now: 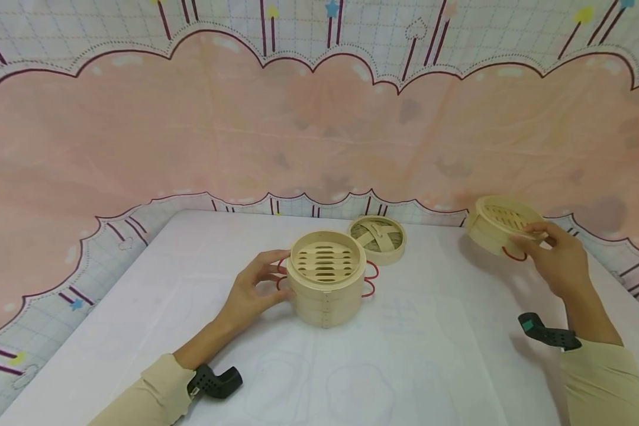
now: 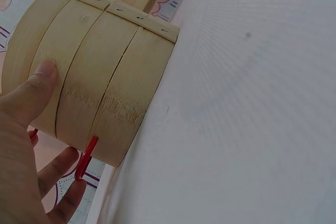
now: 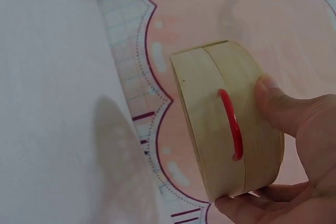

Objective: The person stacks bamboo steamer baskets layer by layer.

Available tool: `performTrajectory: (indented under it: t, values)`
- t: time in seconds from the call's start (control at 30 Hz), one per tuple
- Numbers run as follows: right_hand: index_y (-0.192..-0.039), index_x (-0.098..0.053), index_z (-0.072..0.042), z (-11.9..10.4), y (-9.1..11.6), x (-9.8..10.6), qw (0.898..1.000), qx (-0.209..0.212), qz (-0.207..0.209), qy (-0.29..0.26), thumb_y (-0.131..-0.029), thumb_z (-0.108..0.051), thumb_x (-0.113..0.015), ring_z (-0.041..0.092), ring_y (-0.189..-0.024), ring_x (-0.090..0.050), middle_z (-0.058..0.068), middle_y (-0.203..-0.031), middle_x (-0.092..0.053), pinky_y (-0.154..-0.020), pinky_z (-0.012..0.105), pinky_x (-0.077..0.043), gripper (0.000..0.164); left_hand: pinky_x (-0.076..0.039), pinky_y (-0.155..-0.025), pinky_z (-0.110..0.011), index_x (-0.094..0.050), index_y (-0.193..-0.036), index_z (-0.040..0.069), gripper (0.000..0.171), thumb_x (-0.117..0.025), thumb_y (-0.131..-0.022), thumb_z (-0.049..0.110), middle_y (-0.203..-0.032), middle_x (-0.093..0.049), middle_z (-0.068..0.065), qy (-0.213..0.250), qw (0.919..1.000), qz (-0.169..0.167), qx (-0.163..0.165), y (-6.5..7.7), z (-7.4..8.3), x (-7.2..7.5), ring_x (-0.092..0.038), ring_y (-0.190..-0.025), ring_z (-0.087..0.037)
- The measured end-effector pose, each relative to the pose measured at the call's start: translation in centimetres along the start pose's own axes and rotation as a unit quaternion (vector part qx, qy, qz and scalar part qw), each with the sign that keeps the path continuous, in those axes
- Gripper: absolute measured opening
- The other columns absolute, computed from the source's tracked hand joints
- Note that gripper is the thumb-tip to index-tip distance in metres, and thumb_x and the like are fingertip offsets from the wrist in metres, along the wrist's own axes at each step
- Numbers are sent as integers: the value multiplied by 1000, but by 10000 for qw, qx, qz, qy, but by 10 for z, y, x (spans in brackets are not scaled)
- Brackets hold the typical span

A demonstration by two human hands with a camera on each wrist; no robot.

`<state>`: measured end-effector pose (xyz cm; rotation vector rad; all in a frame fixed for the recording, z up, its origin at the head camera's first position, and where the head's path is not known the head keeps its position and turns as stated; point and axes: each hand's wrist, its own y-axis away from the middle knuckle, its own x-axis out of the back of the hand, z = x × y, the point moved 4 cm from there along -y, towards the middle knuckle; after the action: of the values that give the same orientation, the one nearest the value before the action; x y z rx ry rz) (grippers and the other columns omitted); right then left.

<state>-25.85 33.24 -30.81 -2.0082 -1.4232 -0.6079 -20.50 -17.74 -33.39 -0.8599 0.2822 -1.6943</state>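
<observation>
Steamer stack with slatted floor: left fingers grip it, right fingers another tier.

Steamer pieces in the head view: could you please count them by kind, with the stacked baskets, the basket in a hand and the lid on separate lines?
Stacked baskets beside the left hand: 2
Held basket in the right hand: 1
Lid behind the stack: 1
Total: 4
</observation>
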Motion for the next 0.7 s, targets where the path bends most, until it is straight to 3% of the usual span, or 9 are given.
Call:
performTrajectory:
  t: [0.3, 0.53, 0.7]
  values:
    - [-117, -50, -6, -14, -1, 2, 9999, -19, -72, -119, -90, -50, -61, 45, -122, -34, 25, -144, -36, -62, 24, -38, 53, -52, -82, -52, -49, -129, -5, 68, -79, -68, -12, -131, -51, -19, 25, 10000, -8, 10, -1, 1, 0, -61, -98, -26]
    - [-118, -52, -11, -26, -2, 4, 9993, 141, 1, -344, -89, -47, -62, 41, -123, -38, 21, -144, -34, -63, 13, -37, 48, -52, -81, -52, -49, -128, -6, 68, -79, -67, -13, -131, -51, -20, 43, 10000, 7, 3, -2, 1, 0, -61, -97, -24]
    - [-116, -54, -15, -34, -2, 4, 9990, 178, 6, -407, -89, -46, -63, 35, -119, -40, 17, -141, -37, -66, 17, -38, 42, -52, -81, -50, -49, -128, -6, 68, -79, -67, -13, -130, -51, -20, 24, 10000, 19, -21, -3, 2, 0, -61, -97, -23]
